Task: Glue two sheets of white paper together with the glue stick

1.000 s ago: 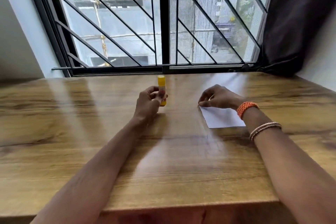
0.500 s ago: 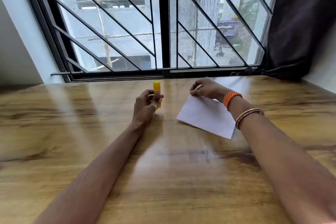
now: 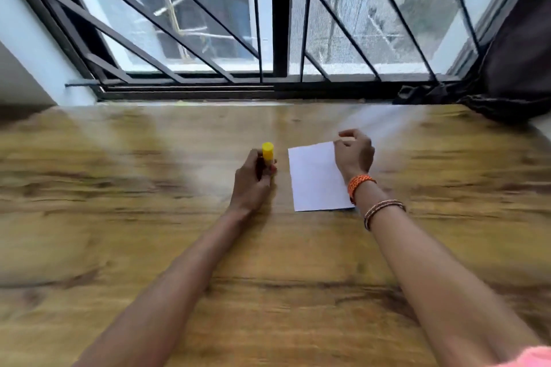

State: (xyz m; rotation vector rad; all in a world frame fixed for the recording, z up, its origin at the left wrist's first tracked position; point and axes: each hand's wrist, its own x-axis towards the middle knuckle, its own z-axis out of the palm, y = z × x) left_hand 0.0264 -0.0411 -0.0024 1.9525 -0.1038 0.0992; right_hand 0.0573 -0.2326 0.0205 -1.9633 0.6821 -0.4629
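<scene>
Glue stick: bright yellow cap, darker body mostly hidden in the left hand. Paper, at three o'clock from the glue stick: plain white, unmarked. Table: golden-brown wood grain with dark streaks, pale glare bands toward twelve o'clock. Wristband below the right hand: orange with lighter flecks. Bangles, at five o'clock from the wristband: thin, brown and pale. Window grille: black bars in diagonal pattern. Curtain at two o'clock: dark brown-black. Sleeve at five o'clock: pink.
</scene>
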